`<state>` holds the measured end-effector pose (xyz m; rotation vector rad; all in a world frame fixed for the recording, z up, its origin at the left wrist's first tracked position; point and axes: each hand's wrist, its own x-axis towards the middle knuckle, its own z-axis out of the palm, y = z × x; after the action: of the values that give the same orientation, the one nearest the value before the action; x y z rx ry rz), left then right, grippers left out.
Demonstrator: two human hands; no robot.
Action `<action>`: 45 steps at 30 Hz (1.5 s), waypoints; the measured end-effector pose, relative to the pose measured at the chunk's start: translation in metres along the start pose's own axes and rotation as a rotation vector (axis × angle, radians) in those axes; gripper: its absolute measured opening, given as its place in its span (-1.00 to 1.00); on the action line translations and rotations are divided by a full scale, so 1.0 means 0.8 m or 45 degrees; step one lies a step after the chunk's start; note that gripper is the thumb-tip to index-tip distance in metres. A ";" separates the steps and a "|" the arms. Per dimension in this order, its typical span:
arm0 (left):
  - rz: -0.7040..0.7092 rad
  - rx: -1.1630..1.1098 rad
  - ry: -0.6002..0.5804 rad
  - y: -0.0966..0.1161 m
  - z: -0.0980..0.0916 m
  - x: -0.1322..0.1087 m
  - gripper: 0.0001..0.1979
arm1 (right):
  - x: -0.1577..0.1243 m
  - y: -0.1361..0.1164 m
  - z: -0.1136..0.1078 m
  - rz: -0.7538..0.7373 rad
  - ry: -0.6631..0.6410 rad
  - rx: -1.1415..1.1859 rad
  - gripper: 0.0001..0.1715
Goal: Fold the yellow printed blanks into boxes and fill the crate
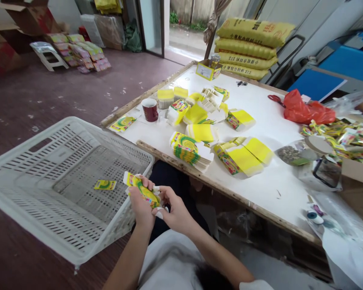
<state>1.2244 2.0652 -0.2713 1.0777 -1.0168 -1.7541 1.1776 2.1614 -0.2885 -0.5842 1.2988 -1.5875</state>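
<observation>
Centrally, just above the lap of a seated person, both bare hands are at work on one yellow-and-green printed carton (pixel 143 192). The left hand (pixel 140 203) is curled around its body, thumb on the near side. The right hand (pixel 171 205) is partly closed, thumb and fingers pinching in at the carton's right end; white shows at its fingertips, though whether that is finger covers or carton flaps I cannot tell.

Just left of the hands stands a white plastic crate (pixel 84 247) with a single similar carton (pixel 105 185) lying on its slotted floor. Judging by that, little is done: one piece set down, one in hand.

Beyond the knees, the white-topped counter (pixel 260 114) carries what seems to be left: a fanned stack of printed cartons (pixel 184 149) near the edge, a broader yellow stack (pixel 245 156) to its right, and looser piles behind. A maroon mug (pixel 151 114) stands beside them. Farther right are a red plastic bag (pixel 305 108) and a heap of small packets (pixel 347 139). Past the counter's far end, yellow sacks (pixel 248 58) are piled by a doorway.
</observation>
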 end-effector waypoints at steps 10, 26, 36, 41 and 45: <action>-0.067 0.179 -0.030 -0.019 -0.001 -0.016 -0.42 | 0.018 -0.004 -0.035 0.006 0.305 0.022 -0.77; -0.006 0.417 -0.127 0.010 -0.046 0.010 -0.54 | 0.009 0.012 -0.077 -0.324 0.222 -0.403 -0.66; -0.114 1.331 -1.159 0.028 -0.046 -0.006 -0.08 | -0.012 -0.015 -0.092 -0.723 -0.061 -1.069 -0.65; 0.200 1.554 -0.898 0.008 -0.039 -0.025 -0.24 | -0.020 0.019 -0.065 -0.282 0.445 -0.351 -0.20; 0.402 1.588 -1.001 0.000 -0.040 -0.032 -0.37 | -0.017 0.033 -0.044 0.210 0.175 0.390 -0.34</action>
<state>1.2613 2.0819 -0.2743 0.7418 -2.7948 -1.1633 1.1644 2.1906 -0.3213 -0.1765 1.1400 -1.6677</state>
